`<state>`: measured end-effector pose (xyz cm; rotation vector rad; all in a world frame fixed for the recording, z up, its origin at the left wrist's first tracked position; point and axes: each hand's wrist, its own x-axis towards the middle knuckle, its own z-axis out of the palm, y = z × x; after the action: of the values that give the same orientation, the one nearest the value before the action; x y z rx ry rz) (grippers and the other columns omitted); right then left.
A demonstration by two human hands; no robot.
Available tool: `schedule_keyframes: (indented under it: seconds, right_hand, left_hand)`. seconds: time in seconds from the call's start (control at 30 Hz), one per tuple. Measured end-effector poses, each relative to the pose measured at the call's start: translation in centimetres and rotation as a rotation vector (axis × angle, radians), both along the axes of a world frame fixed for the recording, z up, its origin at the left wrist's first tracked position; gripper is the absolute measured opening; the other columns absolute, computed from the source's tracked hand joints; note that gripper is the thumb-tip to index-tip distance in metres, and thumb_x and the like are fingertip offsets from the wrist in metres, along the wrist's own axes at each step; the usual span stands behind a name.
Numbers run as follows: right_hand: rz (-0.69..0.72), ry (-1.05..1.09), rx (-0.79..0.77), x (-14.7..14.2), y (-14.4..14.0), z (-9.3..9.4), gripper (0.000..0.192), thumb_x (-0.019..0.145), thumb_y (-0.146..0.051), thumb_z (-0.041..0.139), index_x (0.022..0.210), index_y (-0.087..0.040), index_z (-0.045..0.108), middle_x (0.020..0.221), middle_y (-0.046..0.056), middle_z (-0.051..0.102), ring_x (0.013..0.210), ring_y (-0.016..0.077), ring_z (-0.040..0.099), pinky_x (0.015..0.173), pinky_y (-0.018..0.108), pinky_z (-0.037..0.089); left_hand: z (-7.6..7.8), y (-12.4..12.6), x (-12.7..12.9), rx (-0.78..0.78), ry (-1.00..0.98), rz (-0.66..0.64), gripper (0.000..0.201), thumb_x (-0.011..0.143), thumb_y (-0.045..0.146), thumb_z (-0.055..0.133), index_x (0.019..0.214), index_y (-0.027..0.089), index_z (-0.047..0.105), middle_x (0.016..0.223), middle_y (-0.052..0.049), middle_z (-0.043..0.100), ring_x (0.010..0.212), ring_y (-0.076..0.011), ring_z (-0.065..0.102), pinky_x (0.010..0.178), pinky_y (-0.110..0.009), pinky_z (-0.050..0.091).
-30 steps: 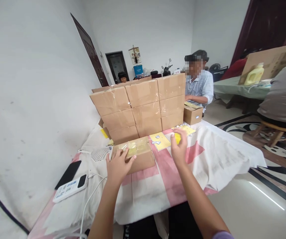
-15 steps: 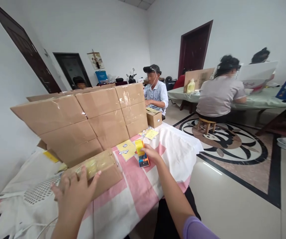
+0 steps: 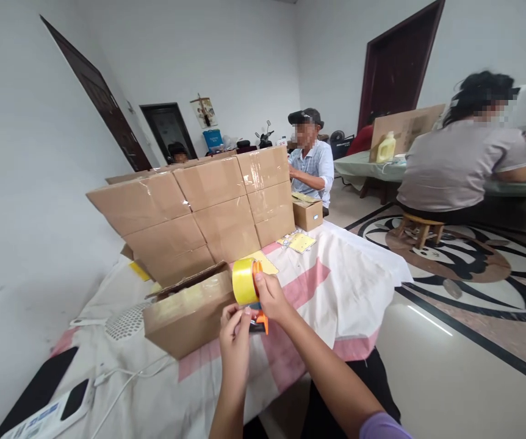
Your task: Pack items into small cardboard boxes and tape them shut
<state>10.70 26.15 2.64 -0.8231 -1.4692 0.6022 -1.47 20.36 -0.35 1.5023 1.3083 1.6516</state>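
Above the near side of a pink-and-white cloth (image 3: 353,268), holds a yellow-and-orange tape dispenser (image 3: 246,286) in the right hand (image 3: 272,297), with a firm wrap of the fingers about the orange side. Sets the left hand (image 3: 234,329) at the lower end of the dispenser, thumb and fingertips bunched into a narrow pinch; impossible to make out any tape between them. Shows, just left of the dispenser, a cardboard box (image 3: 190,314) on the cloth, with a dark gap along the upper edge; contact with the left hand uncertain. Includes a stack of cartons (image 3: 199,213) behind the box and, near the dispenser, a yellow sheet (image 3: 266,262) flat on the cloth. Judging by the pose, corresponds to the step of finding or freeing the tape's end. Seems to call next for a sure left-hand pinch on that end and a steady right-hand counter-hold, before any turn toward the box.
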Motion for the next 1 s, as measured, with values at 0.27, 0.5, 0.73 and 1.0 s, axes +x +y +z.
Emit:
schedule_keyframes:
  seconds: [0.27, 0.5, 0.73, 1.0]
  right_hand:
    - [-0.190, 0.289, -0.135, 1.9, 0.1, 1.7, 0.050, 0.095, -0.064, 0.041, 0.065, -0.024, 0.041, 0.059, -0.003, 0.044, 0.054, 0.0140, 0.037, 0.053, 0.028, 0.031]
    - [-0.211, 0.396, -0.273, 2.3, -2.0, 4.0, 0.050, 0.087, -0.068, 0.047, 0.066, -0.023, 0.051, 0.066, 0.001, 0.053, 0.065, 0.0185, 0.049, 0.057, 0.029, 0.043]
    - [-0.272, 0.403, -0.278, 2.3, -2.4, 4.1, 0.052, 0.085, -0.072, 0.045, 0.064, -0.025, 0.045, 0.063, -0.001, 0.048, 0.063, 0.0181, 0.045, 0.058, 0.030, 0.040]
    - [-0.297, 0.422, -0.330, 2.3, -3.4, 4.1, 0.049, 0.087, -0.067, 0.049, 0.064, -0.023, 0.045, 0.061, -0.002, 0.047, 0.060, 0.0158, 0.041, 0.055, 0.028, 0.035]
  left_hand:
    - [0.7, -2.6, 0.1, -0.262, 0.037, -0.267, 0.057, 0.085, 0.069, 0.060, 0.067, 0.016, 0.070, 0.066, -0.006, 0.063, 0.069, -0.0205, 0.060, 0.066, -0.028, 0.046]
    - [0.7, -2.6, 1.1, -0.276, -0.013, -0.362, 0.062, 0.080, 0.076, 0.059, 0.067, 0.016, 0.068, 0.058, -0.007, 0.065, 0.062, -0.0212, 0.060, 0.067, -0.031, 0.046]
    - [0.9, -2.8, 1.0, -0.277, -0.003, -0.355, 0.062, 0.085, 0.075, 0.054, 0.065, 0.018, 0.064, 0.054, -0.005, 0.060, 0.058, -0.0191, 0.055, 0.066, -0.030, 0.042]
    - [0.5, -4.3, 1.4, -0.315, -0.037, -0.320, 0.071, 0.077, 0.087, 0.051, 0.061, 0.018, 0.059, 0.047, 0.000, 0.046, 0.050, -0.0151, 0.043, 0.056, -0.028, 0.033]
